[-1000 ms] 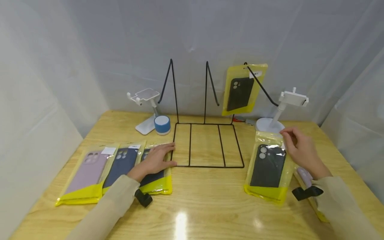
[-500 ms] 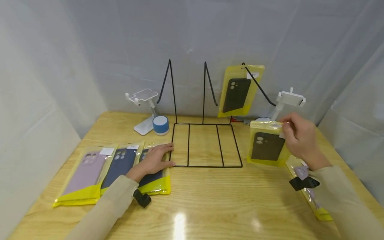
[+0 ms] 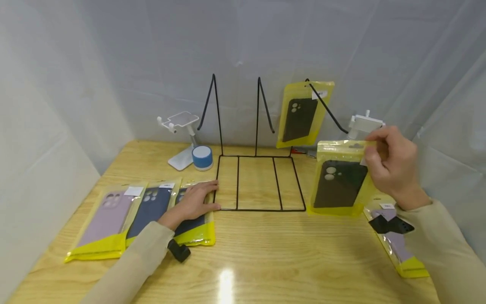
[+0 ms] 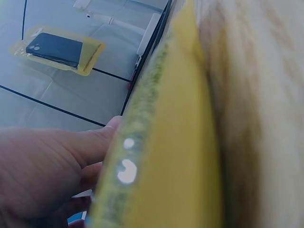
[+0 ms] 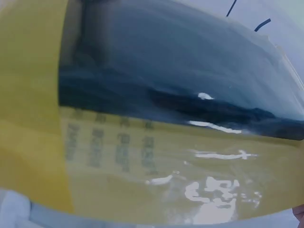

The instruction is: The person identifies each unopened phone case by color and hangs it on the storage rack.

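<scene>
A person's right hand (image 3: pixel 391 164) pinches the top corner of a yellow packet holding a black phone case (image 3: pixel 339 180), lifting it upright just above the wooden surface (image 3: pixel 265 253), right of a black wire display rack (image 3: pixel 258 169) where a matching packet (image 3: pixel 301 114) hangs. The left hand (image 3: pixel 193 202) rests flat, fingers relaxed, on a packaged dark case (image 3: pixel 193 223) at the rack's left edge, beside a navy case packet (image 3: pixel 149 207) and a lilac one (image 3: pixel 106 219). Another packet (image 3: pixel 398 245) lies under the right forearm, and two white phone stands (image 3: pixel 182 139) and a blue-banded speaker (image 3: pixel 202 157) sit behind.
</scene>
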The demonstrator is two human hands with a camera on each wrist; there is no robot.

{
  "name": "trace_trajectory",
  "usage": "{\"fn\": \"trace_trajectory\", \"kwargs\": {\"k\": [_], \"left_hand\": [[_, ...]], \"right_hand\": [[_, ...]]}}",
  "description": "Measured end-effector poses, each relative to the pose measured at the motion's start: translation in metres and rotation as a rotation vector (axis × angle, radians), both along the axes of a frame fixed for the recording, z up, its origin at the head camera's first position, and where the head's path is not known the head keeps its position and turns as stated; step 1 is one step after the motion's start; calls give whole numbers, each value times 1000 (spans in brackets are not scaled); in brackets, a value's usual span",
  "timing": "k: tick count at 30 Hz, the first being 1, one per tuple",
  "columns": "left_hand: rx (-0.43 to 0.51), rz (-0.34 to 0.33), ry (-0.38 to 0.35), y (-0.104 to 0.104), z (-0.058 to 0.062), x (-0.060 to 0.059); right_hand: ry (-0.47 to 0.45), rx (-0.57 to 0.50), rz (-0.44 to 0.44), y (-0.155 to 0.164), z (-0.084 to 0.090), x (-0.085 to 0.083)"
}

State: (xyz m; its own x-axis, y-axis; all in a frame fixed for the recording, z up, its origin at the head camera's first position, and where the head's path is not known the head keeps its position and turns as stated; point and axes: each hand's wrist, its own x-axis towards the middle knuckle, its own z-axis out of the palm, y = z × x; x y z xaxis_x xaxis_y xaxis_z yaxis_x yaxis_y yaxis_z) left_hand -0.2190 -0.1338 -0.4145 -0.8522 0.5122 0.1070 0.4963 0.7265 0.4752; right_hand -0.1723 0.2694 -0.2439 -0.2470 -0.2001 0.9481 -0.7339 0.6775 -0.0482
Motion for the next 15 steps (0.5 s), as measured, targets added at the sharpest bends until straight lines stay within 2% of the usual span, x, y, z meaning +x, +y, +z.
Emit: {"fn": "trace_trajectory", "kwargs": {"k": [8,15], "left_hand": [[-5,1,5,0,-2,0],[-13,-5,16,-1,-3,0]], "right_hand": [[4,-5,-18,-6,12,-9],[-22,93,-55,-3,14,-18]]}}
